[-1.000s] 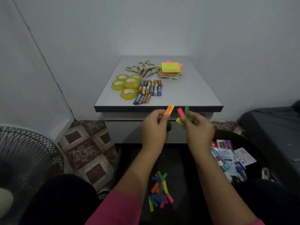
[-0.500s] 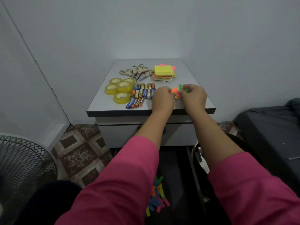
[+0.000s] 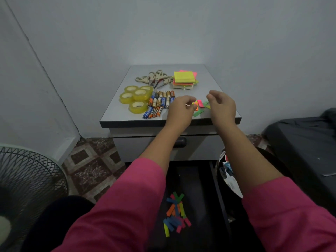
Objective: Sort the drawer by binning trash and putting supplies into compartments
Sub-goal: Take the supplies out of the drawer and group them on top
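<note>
Both hands hover over the coloured tabs (image 3: 200, 106) on the desk (image 3: 116, 113): left hand (image 3: 180, 110) and right hand (image 3: 221, 106) fingers loosely curled, apparently empty. Square the tabs into one pile.

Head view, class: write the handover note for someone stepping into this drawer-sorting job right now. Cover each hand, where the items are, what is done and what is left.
Left hand: empty, fingers loosely curled, above the cabinet top.
Right hand: empty, also above the top.
A few coloured paper strips lie on the top between the hands.
Already grouped on the top: tape rolls, batteries, scissors, sticky notes.
Left: a pile of paper strips lies in the open drawer; nothing is in compartments yet.
The bin, at the right, holds paper trash.
</note>
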A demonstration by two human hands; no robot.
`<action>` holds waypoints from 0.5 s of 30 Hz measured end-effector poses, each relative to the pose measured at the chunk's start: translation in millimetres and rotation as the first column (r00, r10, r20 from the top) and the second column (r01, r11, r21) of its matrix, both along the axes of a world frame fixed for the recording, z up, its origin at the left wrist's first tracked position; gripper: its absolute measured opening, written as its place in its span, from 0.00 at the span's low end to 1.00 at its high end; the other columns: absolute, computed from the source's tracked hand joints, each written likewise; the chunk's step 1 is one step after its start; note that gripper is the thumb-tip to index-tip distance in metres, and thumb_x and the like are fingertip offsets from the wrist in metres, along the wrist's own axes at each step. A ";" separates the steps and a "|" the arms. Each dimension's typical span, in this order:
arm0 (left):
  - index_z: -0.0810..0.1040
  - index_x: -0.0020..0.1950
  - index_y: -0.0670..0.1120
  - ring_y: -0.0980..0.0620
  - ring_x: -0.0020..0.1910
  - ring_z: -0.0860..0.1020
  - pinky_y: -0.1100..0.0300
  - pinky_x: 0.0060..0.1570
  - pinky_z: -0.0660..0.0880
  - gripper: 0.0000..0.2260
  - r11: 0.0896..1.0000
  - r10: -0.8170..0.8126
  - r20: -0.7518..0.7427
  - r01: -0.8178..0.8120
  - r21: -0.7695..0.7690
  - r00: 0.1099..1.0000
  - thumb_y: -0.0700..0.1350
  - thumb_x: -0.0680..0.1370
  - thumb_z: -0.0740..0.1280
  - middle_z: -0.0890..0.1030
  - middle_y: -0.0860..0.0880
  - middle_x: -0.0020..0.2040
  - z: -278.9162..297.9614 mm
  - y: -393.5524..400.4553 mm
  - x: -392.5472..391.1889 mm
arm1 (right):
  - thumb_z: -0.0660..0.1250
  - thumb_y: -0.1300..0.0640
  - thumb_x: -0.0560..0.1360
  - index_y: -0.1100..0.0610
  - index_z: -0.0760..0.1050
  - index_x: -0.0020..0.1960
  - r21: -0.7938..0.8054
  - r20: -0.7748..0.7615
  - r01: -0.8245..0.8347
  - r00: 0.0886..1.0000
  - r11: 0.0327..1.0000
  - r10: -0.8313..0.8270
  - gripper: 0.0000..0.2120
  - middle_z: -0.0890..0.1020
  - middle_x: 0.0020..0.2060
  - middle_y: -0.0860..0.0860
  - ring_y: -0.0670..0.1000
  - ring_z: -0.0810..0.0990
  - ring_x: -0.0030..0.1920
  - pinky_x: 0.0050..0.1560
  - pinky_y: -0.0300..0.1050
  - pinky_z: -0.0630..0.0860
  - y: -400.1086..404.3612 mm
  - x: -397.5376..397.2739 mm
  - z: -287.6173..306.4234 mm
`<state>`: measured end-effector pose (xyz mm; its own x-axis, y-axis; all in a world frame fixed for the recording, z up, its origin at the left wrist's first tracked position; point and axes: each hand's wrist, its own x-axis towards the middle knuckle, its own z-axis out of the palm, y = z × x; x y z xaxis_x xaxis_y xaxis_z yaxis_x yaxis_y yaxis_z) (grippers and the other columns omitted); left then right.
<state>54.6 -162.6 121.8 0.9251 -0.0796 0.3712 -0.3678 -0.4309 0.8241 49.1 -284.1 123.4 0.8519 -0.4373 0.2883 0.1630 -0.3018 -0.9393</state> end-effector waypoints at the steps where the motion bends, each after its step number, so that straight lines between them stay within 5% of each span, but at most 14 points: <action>1: 0.79 0.60 0.42 0.54 0.53 0.76 0.63 0.52 0.74 0.11 0.999 -0.020 0.015 0.020 -0.035 1.000 0.40 0.78 0.65 0.79 0.46 0.56 -1.8 2.2 -3.4 | 0.63 0.58 0.79 0.58 0.77 0.61 0.011 0.020 0.010 1.000 1.000 -0.010 0.13 0.81 0.56 0.51 0.48 0.78 0.58 0.62 0.43 0.73 -0.3 -2.8 -1.2; 6: 0.81 0.53 0.42 0.56 0.50 0.78 0.64 0.51 0.75 0.07 0.990 -0.003 0.234 0.036 -0.138 0.972 0.37 0.77 0.66 0.80 0.51 0.49 -35.1 13.4 -37.9 | 0.62 0.58 0.78 0.51 0.78 0.51 0.023 0.200 0.086 0.976 0.996 -0.089 0.07 0.81 0.46 0.46 0.44 0.79 0.48 0.49 0.36 0.75 8.1 -37.7 -24.3; 9: 0.82 0.51 0.41 0.58 0.48 0.77 0.67 0.49 0.73 0.07 0.997 -0.010 0.223 0.026 -0.072 0.975 0.35 0.76 0.66 0.79 0.51 0.47 -77.9 23.1 -57.5 | 0.63 0.59 0.78 0.53 0.79 0.50 -0.103 0.198 0.086 0.978 0.991 -0.064 0.06 0.81 0.45 0.48 0.41 0.76 0.44 0.45 0.32 0.72 15.5 -59.6 -66.9; 12: 0.81 0.53 0.41 0.55 0.50 0.77 0.70 0.50 0.71 0.07 0.999 -0.033 -0.019 0.033 0.009 0.999 0.36 0.77 0.66 0.78 0.50 0.49 -124.9 35.4 -71.5 | 0.63 0.57 0.78 0.56 0.79 0.51 -0.229 -0.098 -0.043 0.995 0.973 0.021 0.07 0.81 0.46 0.52 0.49 0.78 0.47 0.49 0.45 0.75 21.2 -72.4 -123.0; 15: 0.81 0.55 0.40 0.53 0.48 0.77 0.73 0.47 0.69 0.09 0.983 0.008 -0.213 0.030 0.179 0.977 0.35 0.78 0.64 0.79 0.45 0.52 -174.0 55.0 -81.3 | 0.64 0.59 0.78 0.60 0.80 0.53 -0.384 -0.392 -0.258 0.915 0.887 0.096 0.09 0.81 0.50 0.57 0.56 0.79 0.51 0.51 0.45 0.73 26.7 -83.4 -171.8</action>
